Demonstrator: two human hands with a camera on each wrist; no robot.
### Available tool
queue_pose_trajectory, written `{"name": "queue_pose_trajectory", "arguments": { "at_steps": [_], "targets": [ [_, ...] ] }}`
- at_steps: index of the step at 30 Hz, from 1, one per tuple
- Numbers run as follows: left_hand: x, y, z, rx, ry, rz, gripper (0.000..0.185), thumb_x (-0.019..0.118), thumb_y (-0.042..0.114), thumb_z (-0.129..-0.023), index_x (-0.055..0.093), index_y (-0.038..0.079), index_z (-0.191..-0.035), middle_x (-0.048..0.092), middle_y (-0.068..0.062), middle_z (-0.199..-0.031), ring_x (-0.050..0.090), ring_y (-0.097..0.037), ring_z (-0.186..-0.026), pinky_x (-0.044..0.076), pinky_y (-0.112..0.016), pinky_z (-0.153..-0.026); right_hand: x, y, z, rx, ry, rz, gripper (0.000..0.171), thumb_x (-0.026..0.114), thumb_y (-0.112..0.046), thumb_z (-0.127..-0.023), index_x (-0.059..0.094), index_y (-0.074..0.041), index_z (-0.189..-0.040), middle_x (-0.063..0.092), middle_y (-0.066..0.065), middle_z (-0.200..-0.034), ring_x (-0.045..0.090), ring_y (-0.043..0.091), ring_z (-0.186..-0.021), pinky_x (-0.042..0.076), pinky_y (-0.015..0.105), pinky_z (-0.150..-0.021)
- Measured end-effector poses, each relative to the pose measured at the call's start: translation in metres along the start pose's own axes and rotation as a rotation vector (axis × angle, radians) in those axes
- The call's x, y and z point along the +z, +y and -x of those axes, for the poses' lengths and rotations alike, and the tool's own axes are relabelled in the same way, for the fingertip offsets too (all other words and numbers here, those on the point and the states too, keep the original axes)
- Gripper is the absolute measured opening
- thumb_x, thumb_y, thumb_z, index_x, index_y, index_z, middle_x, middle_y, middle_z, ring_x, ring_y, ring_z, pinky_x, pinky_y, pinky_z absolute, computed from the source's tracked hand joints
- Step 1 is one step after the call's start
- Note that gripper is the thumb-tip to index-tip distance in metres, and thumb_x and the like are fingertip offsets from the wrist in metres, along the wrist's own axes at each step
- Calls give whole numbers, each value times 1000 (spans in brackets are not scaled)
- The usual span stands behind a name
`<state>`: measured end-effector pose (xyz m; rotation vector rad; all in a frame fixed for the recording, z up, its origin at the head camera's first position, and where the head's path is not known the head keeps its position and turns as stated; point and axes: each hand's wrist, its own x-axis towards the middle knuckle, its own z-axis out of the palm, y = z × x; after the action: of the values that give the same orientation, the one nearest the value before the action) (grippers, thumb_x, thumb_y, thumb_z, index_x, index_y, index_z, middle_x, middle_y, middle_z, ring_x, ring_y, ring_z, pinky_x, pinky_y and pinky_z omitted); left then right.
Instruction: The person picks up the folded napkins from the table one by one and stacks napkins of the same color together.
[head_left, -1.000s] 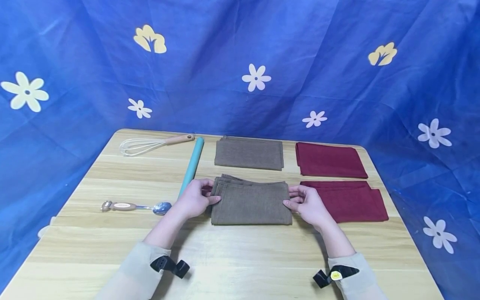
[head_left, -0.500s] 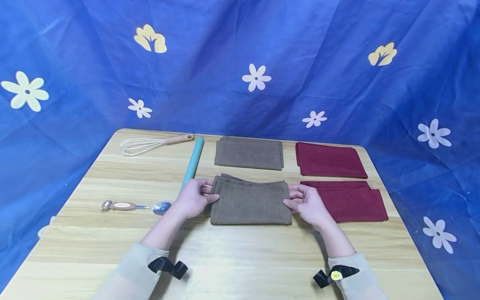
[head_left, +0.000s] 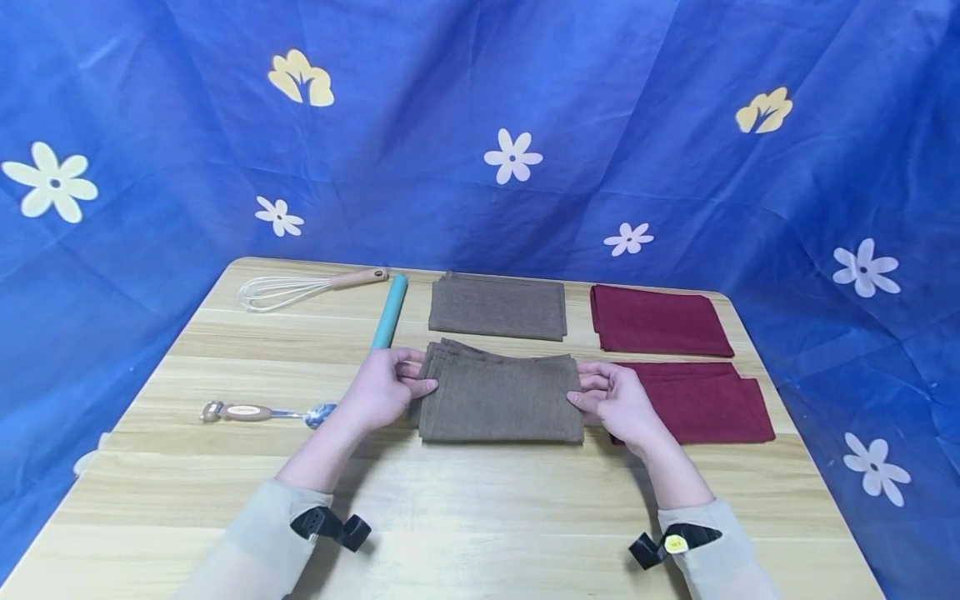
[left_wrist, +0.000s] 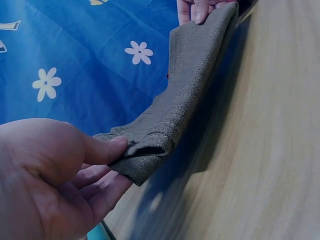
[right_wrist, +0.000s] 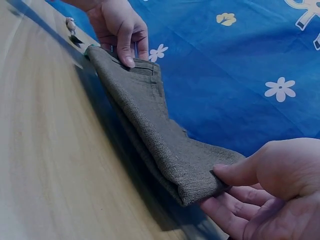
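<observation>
A: What was the pose?
B: Left hand (head_left: pixel 378 390) reached in from the lower left, right hand (head_left: pixel 621 407) mirrored it from the lower right.
A: And the nearer brown cloth (head_left: pixel 501 400)?
B: Folded, hung between them just above the table (head_left: pixel 480 525), long axis running left to right, top edge sagging a bit.
A: Grip?
B: Left one pinched the left end between thumb and fingers, right one did likewise at the right end.

Downward head view, wrist views near cloth (left_wrist: pixel 183 95)
</observation>
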<state>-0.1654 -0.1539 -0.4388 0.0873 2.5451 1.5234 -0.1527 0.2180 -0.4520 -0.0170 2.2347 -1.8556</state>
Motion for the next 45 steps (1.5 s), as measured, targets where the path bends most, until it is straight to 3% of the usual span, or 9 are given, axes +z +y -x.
{"name": "queue_pose_trajectory", "arguments": {
  "at_steps": [13,24,35,45],
  "targets": [
    [-7,7,-4,-10,-2,42,48,84,6,-92,64,-9,-132,72,-22,-113,71,-28,-97,62,-33,-72,-6,-6,-6,-34,-18,9,51,75,8,-91,55,11,-138,69,13,-100,69,12,-75,62,37,-61],
    [-12,16,-9,6,11,37,48,85,9,-91,66,-8,-132,74,-20,-111,71,-29,-104,60,-38,-88,-13,-18,-13,-38,-28,-12,53,75,9,-91,52,11,-140,65,10,-99,71,11,-77,62,35,-62],
    [-19,20,-16,-3,2,68,51,85,12,-92,65,-8,-135,72,-19,-112,69,-27,-104,60,-31,-82,-22,-31,-19,-61,-33,3,54,74,9,-92,52,11,-141,65,4,-96,72,10,-83,63,34,-69],
    [-24,20,-27,-21,-23,165,54,83,9,-94,60,-8,-139,68,-19,-113,69,-18,-88,63,-32,-72,-24,-37,-30,-71,-30,-13,55,75,9,-92,52,10,-142,67,5,-97,70,10,-79,62,33,-65]
  ]
}}
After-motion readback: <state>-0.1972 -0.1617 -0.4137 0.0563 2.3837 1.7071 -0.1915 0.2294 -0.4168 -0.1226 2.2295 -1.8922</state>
